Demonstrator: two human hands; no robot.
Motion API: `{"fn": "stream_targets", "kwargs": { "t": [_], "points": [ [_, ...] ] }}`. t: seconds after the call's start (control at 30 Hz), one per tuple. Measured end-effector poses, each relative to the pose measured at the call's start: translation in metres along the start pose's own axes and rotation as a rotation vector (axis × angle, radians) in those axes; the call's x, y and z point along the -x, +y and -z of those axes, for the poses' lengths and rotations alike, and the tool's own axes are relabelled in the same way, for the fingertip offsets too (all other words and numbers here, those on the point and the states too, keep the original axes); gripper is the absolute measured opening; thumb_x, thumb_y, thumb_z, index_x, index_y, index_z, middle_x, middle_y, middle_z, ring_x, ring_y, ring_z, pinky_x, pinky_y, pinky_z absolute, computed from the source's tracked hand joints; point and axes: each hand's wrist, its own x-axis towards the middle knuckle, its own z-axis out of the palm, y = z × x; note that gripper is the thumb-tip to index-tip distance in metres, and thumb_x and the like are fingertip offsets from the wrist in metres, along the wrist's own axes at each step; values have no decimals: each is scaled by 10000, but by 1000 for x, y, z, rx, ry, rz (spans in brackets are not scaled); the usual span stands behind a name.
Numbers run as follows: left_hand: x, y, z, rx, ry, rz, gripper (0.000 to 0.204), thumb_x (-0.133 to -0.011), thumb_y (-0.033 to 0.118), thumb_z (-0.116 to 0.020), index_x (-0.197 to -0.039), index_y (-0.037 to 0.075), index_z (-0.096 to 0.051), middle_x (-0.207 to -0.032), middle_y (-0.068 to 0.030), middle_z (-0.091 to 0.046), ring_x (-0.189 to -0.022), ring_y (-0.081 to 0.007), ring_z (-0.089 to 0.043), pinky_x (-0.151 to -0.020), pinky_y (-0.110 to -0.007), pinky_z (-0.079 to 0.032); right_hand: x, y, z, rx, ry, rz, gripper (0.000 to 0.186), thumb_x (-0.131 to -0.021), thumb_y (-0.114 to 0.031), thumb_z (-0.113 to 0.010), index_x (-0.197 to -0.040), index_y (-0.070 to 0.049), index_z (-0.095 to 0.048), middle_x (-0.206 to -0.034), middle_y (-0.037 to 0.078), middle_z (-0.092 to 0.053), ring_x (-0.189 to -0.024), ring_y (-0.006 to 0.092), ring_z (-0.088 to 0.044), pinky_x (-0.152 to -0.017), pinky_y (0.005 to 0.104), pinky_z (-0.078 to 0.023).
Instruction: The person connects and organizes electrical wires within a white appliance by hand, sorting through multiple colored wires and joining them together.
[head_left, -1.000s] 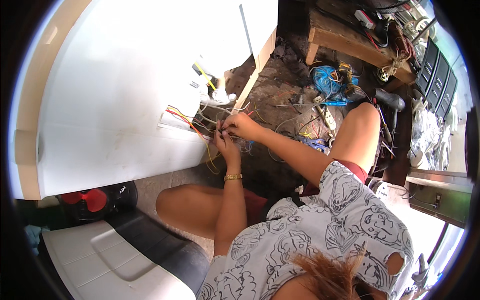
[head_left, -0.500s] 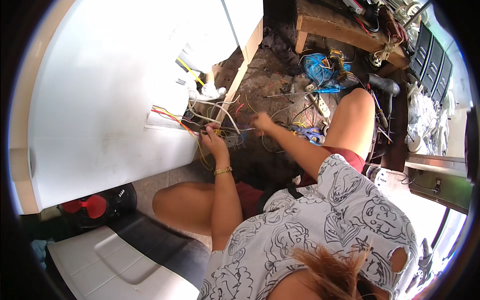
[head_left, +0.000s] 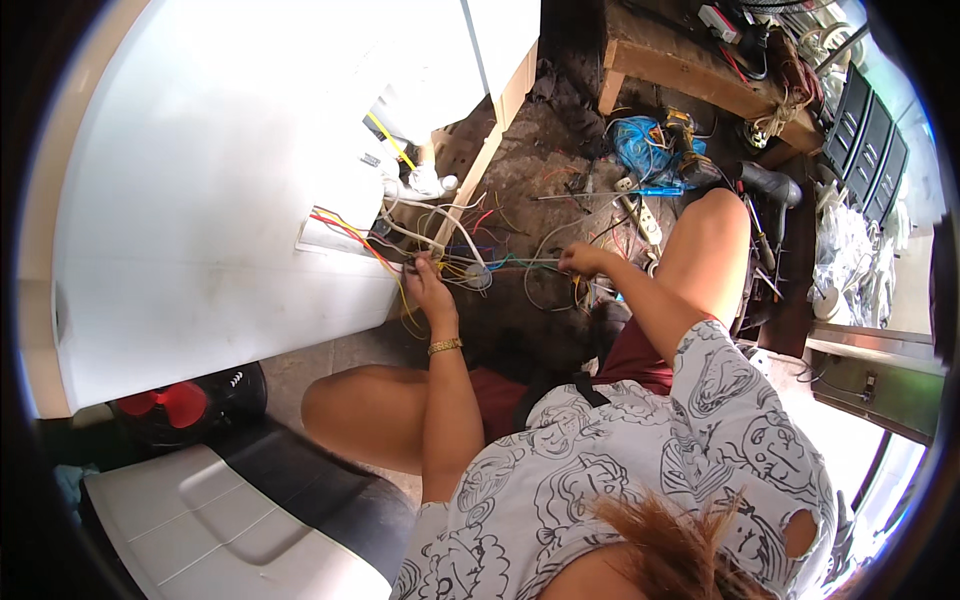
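A large white appliance [head_left: 190, 240] fills the left side, and a bundle of coloured wires [head_left: 352, 232] comes out of an opening in its panel. My left hand [head_left: 430, 292] is closed on wires beside the panel's lower edge; its fingertips partly hide them. To its right, my right hand [head_left: 590, 260] pinches the end of a pale wire [head_left: 530, 262] stretched nearly level from the bundle. Loose white, yellow, green and red wires hang between the hands. Behind them, a white pipe fitting [head_left: 430, 184] and a yellow strip [head_left: 391, 140] show in the opening.
On the dirty floor lie a blue-handled screwdriver [head_left: 655, 191], a white power strip [head_left: 642, 216], a blue plastic bag [head_left: 640, 143] and a yellow-black drill [head_left: 688, 140]. A wooden bench [head_left: 680, 70] stands at the back right. A red-bladed fan [head_left: 170, 405] is at the lower left.
My right hand has moved right, away from my left hand, drawing the pale wire out straight. Its forearm now covers where the blue-handled scissors showed. My left hand stays at the bundle.
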Motion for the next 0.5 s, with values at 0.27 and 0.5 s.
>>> {"fn": "stream_targets", "kwargs": {
  "t": [0.27, 0.5],
  "points": [
    [6, 3, -12, -40, -36, -46, 147, -981, 185, -456, -997, 46, -501, -791, 18, -473, -704, -79, -445, -661, -232, -382, 26, -176, 23, 465, 532, 616, 204, -772, -163, -651, -918, -28, -607, -858, 172, -649, -811, 363, -620, -732, 426, -490],
    [11, -1, -18, 11, -79, 9, 217, -980, 169, -446, -1102, -5, -487, -1000, -57, -552, -900, -118, -502, -789, -261, -416, 15, -248, -6, 280, 144, 866, 241, -733, -154, -696, -880, -32, -548, -807, 149, -633, -792, 341, -624, -679, 417, -476]
  ]
}}
